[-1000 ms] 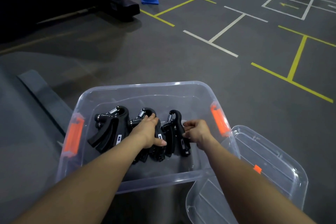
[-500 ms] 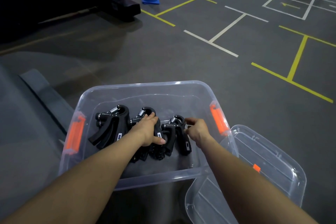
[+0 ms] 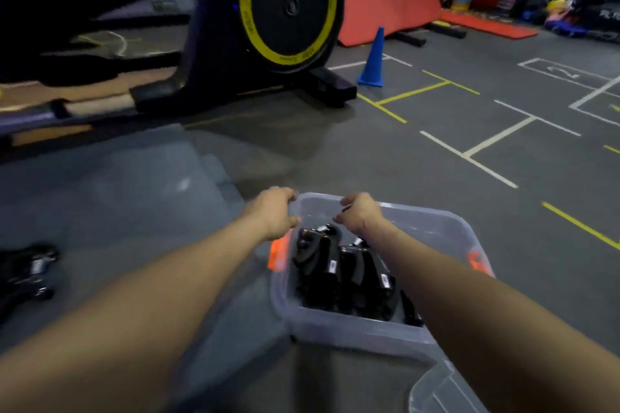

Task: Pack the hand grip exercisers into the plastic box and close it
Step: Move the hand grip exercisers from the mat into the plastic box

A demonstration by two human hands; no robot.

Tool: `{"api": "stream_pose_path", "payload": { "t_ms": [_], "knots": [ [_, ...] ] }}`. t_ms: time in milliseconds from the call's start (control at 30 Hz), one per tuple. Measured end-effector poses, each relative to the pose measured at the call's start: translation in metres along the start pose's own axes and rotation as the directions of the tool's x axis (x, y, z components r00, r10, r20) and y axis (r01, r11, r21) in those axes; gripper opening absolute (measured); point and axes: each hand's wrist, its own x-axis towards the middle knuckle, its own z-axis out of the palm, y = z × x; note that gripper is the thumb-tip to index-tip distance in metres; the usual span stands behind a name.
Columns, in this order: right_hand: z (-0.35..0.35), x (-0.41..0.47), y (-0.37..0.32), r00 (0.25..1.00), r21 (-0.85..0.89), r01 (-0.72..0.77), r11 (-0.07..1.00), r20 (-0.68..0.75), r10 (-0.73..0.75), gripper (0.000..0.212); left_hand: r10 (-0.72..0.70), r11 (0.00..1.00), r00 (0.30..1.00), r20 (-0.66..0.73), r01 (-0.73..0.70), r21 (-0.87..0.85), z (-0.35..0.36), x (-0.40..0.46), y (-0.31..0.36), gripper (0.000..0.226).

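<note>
The clear plastic box [image 3: 352,329] with orange latches [image 3: 276,255] sits low in the middle of the view, uncovered. Several black hand grip exercisers [image 3: 322,261] lie packed side by side in it, partly hidden by my right forearm. My left hand [image 3: 271,211] curls its fingers over the box's far left corner. My right hand [image 3: 359,214] grips the far rim a little to the right. Another black exerciser [image 3: 27,271] lies outside the box at the far left edge. The clear lid [image 3: 443,392] lies at the bottom right, mostly cut off.
A black exercise machine with a yellow-ringed flywheel [image 3: 288,7] stands behind the box to the left. A blue cone [image 3: 372,60] and red mats [image 3: 389,0] are further back. Painted lines cross the grey floor on the right.
Both hands have let go of the exercisers inside the box and moved to its far rim. The view has swung up and left, bringing a loose exerciser into sight.
</note>
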Motion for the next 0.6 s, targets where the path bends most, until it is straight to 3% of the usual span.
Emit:
{"api": "stream_pose_path", "payload": {
  "t_ms": [300,600],
  "knots": [
    [0.143,-0.078,-0.164,0.939,0.002,0.271,0.963,0.22,-0.265,0.047,-0.338,0.937,0.928,-0.154,0.317,-0.147,-0.099,-0.125,-0.168,0.051],
    [0.304,-0.127,-0.208,0.85,0.051,0.302,0.952,0.438,-0.293,0.047,-0.627,0.772,0.758,-0.178,0.577,-0.267,-0.069,-0.224,-0.306,0.04]
  ]
}}
